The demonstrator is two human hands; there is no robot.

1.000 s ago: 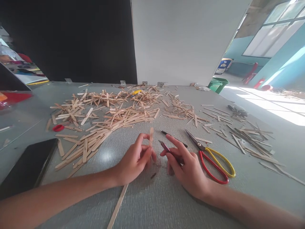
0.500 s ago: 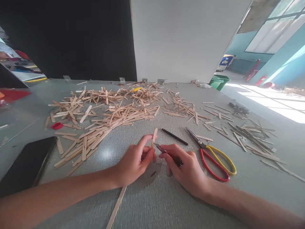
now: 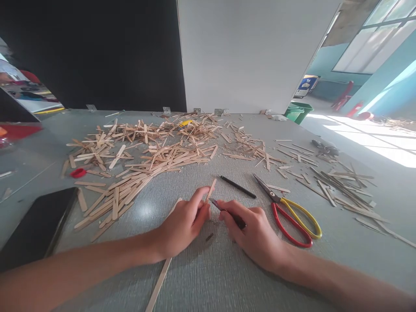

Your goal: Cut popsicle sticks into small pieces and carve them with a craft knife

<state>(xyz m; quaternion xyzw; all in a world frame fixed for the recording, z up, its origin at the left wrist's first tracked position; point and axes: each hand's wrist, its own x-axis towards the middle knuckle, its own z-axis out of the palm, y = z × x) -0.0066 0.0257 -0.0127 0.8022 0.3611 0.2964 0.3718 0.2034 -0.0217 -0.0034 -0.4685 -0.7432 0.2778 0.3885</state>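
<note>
My left hand (image 3: 186, 223) pinches a short popsicle stick (image 3: 211, 190) between thumb and fingers, its upper end pointing up and away. In my right hand (image 3: 248, 227) is a craft knife (image 3: 217, 204), gripped low on its dark handle, most of which the fingers hide. The blade tip is close to the stick's side; I cannot tell whether it touches. A long wooden strip (image 3: 160, 284) lies on the table beneath my left hand. Just beyond both hands rests a black pen-like rod (image 3: 238, 186). Scissors (image 3: 287, 212) with red and yellow handles lie beside my right hand.
A big heap of popsicle sticks (image 3: 156, 160) spreads across the table's middle and left. Thin strips (image 3: 344, 190) lie at the right. A phone (image 3: 35, 225) and a red ring (image 3: 78, 173) are at the left. Black and white panels (image 3: 260, 56) stand at the back.
The stick in my left hand has turned so its narrow edge shows more. My left hand has shifted slightly left, uncovering the far end of the long strip; the knife stays close by.
</note>
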